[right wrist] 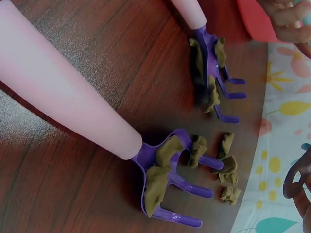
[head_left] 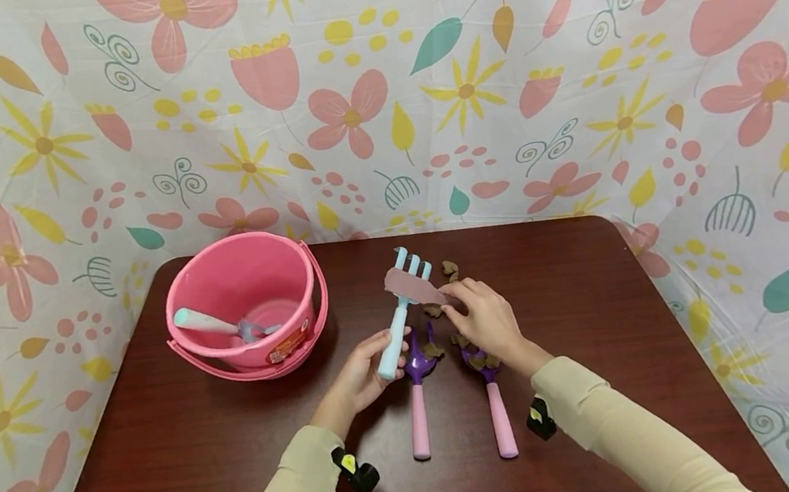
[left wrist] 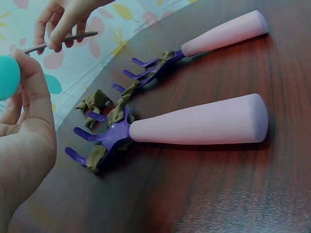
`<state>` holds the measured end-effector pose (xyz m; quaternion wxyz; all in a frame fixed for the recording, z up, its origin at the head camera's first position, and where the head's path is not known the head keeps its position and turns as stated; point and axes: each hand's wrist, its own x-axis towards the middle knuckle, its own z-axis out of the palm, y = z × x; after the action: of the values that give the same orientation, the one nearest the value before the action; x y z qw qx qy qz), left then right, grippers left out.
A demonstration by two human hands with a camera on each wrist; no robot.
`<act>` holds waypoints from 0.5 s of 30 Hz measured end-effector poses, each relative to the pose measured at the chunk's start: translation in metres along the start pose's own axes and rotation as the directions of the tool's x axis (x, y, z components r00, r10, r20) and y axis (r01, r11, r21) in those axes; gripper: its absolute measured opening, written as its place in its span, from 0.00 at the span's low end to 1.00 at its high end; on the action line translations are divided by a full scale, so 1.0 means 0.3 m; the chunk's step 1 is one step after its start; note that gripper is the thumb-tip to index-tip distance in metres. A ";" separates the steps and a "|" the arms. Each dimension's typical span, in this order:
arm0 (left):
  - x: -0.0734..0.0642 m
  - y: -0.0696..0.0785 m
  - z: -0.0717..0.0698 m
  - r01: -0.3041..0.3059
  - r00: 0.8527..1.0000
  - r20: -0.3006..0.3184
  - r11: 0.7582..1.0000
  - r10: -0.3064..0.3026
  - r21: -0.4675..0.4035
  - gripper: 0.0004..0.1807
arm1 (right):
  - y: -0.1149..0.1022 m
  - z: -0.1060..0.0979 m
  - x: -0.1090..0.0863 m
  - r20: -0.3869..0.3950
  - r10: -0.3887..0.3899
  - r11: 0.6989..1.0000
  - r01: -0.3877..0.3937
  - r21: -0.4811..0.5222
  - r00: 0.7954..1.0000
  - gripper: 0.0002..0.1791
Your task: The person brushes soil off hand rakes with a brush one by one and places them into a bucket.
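Note:
My left hand (head_left: pixel 360 377) grips the pale blue handle of a three-tined hand rake (head_left: pixel 398 334), its tines facing away from me. Between the thumb and fingers of my right hand (head_left: pixel 490 318) is pinched one end of a flat mauve-brown strip (head_left: pixel 411 286), which lies across the base of the tines; I cannot tell its material. Below the hands lie two purple hand rakes with pink handles, the left one (head_left: pixel 419 423) and the right one (head_left: pixel 502 424). Olive-brown clay-like lumps (right wrist: pixel 155 184) cling to both purple heads.
At the left stands a pink bucket (head_left: pixel 232 357) with its handle lowered; a white-handled tool (head_left: pixel 211 320) leans inside. More brown lumps (head_left: pixel 450 268) lie on the dark wood table (head_left: pixel 559 282) beyond the rakes. A flowered cloth (head_left: pixel 376 114) hangs behind and at both sides.

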<state>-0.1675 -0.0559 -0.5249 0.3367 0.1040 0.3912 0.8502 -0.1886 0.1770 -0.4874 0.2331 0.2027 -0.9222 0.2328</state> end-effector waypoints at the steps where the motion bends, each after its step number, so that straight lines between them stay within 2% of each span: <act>1: -0.002 -0.002 0.001 0.007 1.000 -0.005 1.000 -0.007 -0.002 0.21 | 0.003 0.001 -0.001 0.002 0.000 1.000 0.000 0.002 1.000 0.14; 3: -0.004 -0.003 0.003 0.030 0.999 -0.031 1.000 -0.030 -0.008 0.20 | 0.013 0.004 -0.002 -0.004 -0.001 1.000 0.001 0.004 1.000 0.14; 6: -0.005 0.001 0.007 0.045 0.998 -0.037 0.999 -0.046 -0.010 0.18 | 0.022 0.004 -0.001 -0.016 -0.007 1.000 0.008 0.021 1.000 0.14; 11: -0.011 0.011 0.010 0.055 0.998 -0.023 0.998 -0.055 -0.022 0.15 | 0.033 0.001 0.005 -0.026 -0.021 0.999 0.022 0.025 0.999 0.14; 15: -0.014 0.008 0.010 0.058 0.998 -0.004 0.998 -0.058 -0.023 0.17 | 0.046 -0.003 0.007 -0.038 0.002 1.000 -0.001 0.017 0.999 0.13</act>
<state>-0.1641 -0.0579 -0.5208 0.3617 0.0870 0.3852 0.8445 -0.1965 0.1881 -0.4902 0.2487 0.1995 -0.9157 0.2445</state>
